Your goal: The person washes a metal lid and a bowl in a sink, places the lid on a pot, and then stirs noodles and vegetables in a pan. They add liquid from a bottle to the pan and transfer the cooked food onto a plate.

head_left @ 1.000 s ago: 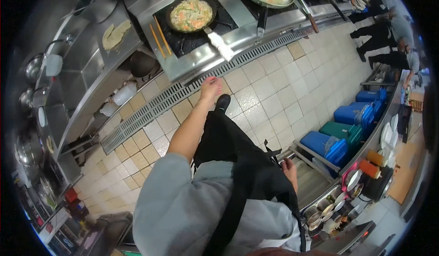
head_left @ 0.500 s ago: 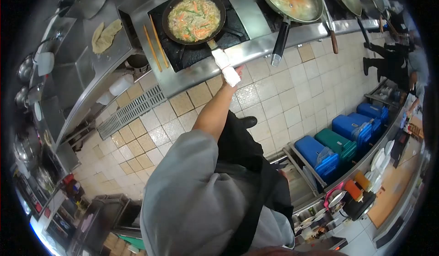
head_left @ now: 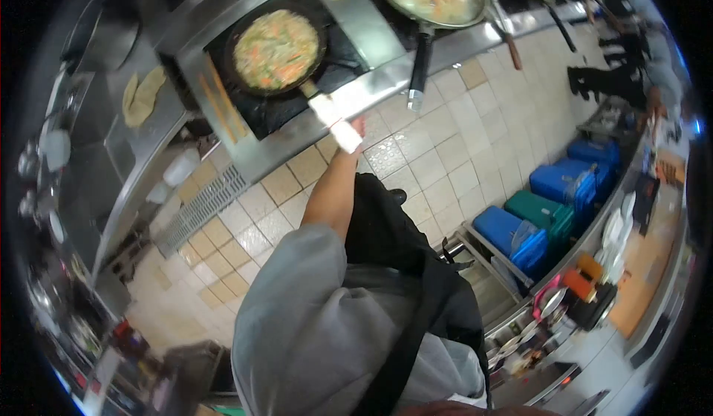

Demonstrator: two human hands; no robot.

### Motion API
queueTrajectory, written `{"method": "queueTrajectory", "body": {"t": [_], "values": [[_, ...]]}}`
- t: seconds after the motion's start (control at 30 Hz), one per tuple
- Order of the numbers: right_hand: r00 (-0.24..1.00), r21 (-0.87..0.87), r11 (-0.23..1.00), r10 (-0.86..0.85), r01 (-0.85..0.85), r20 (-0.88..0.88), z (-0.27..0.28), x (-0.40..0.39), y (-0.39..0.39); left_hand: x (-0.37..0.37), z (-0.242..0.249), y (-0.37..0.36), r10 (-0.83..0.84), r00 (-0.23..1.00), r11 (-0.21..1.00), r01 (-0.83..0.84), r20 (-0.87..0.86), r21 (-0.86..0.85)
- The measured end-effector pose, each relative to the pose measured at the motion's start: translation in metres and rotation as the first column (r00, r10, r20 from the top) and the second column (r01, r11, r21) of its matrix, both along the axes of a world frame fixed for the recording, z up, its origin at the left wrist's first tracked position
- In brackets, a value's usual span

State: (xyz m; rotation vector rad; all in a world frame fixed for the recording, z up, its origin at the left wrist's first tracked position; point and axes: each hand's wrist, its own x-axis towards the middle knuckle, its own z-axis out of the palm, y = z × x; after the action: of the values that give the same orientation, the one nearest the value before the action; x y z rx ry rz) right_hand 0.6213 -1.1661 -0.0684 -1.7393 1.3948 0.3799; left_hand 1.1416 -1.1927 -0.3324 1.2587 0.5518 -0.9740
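My left hand is closed around the white-cloth-wrapped handle of a dark frying pan. The pan sits over a black stove burner. In it, a pale mixture with orange and green vegetable pieces fills most of the base. Two long wooden chopsticks lie on the steel left of the burner. The white cloth hides much of my fingers. I cannot see my right hand; only the right sleeve shows low in the view.
A larger pan with orange liquid stands on the right burner, its black handle jutting over the edge. A folded cloth lies by the sink. Blue bins and a green bin line the right side. A person stands far right.
The view has turned, so the stove and pans appear further left, and the frying pan lower. My left hand keeps its grip on the wrapped handle.
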Motion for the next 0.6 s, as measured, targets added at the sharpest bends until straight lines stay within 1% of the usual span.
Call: {"method": "queueTrajectory", "body": {"t": [0.03, 0.07, 0.1, 0.13, 0.17, 0.2, 0.23, 0.27, 0.3, 0.33, 0.37, 0.4, 0.43, 0.5, 0.57, 0.6], "values": [[1.0, -0.031, 0.999, -0.016, 0.016, -0.001, 0.003, 0.005, -0.002, -0.005, -0.013, 0.008, 0.057, 0.998, 0.99, -0.058, -0.016, -0.125], [0.998, -0.08, 0.995, -0.067, 0.066, -0.012, 0.003, 0.006, -0.006, 0.0, -0.13, 0.025, 0.074, 0.997, 0.988, -0.071, 0.016, -0.136], [0.997, -0.043, 0.996, -0.082, 0.082, 0.005, 0.005, 0.008, 0.001, 0.005, -0.192, 0.055, -0.089, 0.938, 0.913, 0.211, 0.335, -0.349], [0.993, -0.027, 0.993, -0.118, 0.119, 0.022, 0.007, 0.007, -0.006, 0.011, -0.126, 0.049, -0.141, 0.985, 0.898, 0.168, 0.097, -0.408], [0.988, -0.038, 0.989, -0.143, 0.141, -0.064, 0.017, 0.015, -0.01, 0.013, -0.103, 0.042, -0.229, 0.971, 0.902, 0.239, 0.07, -0.359], [0.98, -0.021, 0.99, -0.144, 0.142, -0.137, 0.023, 0.027, -0.016, 0.014, -0.02, 0.026, -0.259, 0.966, 0.95, 0.254, -0.009, -0.182], [0.973, -0.052, 0.981, -0.19, 0.185, -0.128, 0.029, 0.031, -0.018, 0.011, 0.009, 0.036, -0.305, 0.952, 0.933, 0.303, 0.02, -0.195], [0.976, -0.057, 0.981, -0.188, 0.183, -0.107, 0.029, 0.033, -0.021, 0.012, -0.008, 0.057, -0.276, 0.96, 0.945, 0.264, -0.037, -0.193], [0.971, -0.071, 0.973, -0.225, 0.219, -0.087, 0.024, 0.033, -0.024, 0.0, 0.025, 0.059, -0.191, 0.981, 0.981, 0.19, -0.044, -0.036], [0.969, -0.077, 0.969, -0.24, 0.236, -0.051, 0.017, 0.03, -0.027, -0.001, -0.004, 0.087, -0.207, 0.977, 0.978, 0.205, -0.05, -0.044], [0.97, -0.079, 0.967, -0.244, 0.242, -0.015, 0.009, 0.026, -0.029, -0.003, -0.041, 0.125, -0.367, 0.92, 0.924, 0.377, 0.135, -0.057], [0.966, -0.084, 0.963, -0.258, 0.257, 0.001, -0.001, 0.021, -0.031, 0.0, -0.028, 0.148, -0.533, 0.845, 0.846, 0.531, 0.047, 0.058], [0.976, -0.082, 0.973, -0.216, 0.216, 0.004, -0.013, 0.014, -0.032, -0.006, -0.004, 0.165, -0.666, 0.744, 0.729, 0.666, -0.06, 0.158], [0.988, -0.086, 0.985, -0.152, 0.152, 0.006, -0.043, -0.004, -0.037, -0.042, 0.053, 0.185, -0.665, 0.747, 0.735, 0.656, -0.001, 0.171], [0.987, -0.058, 0.985, -0.159, 0.16, 0.007, -0.052, -0.013, -0.043, -0.055, 0.127, 0.202, -0.759, 0.646, 0.623, 0.757, -0.079, 0.198], [0.989, -0.035, 0.988, -0.151, 0.151, 0.0, -0.061, -0.018, -0.048, -0.061, 0.173, 0.206, -0.798, 0.59, 0.561, 0.801, -0.119, 0.21]]}}
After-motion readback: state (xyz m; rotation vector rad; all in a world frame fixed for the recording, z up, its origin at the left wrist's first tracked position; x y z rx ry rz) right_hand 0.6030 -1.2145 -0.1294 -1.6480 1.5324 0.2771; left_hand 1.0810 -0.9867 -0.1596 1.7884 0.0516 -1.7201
